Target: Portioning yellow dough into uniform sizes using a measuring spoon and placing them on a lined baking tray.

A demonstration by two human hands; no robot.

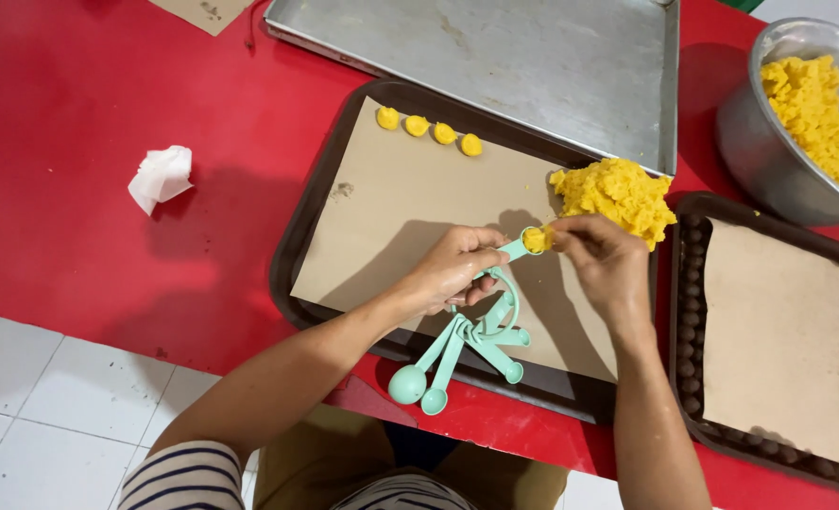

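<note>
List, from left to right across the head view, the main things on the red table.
Crumpled tissue → four dough pieces → left hand holding the spoon set → right hand → dough pile → second lined tray → metal bowl.

We see no packages, labels, signs or screens anywhere in this view.
</note>
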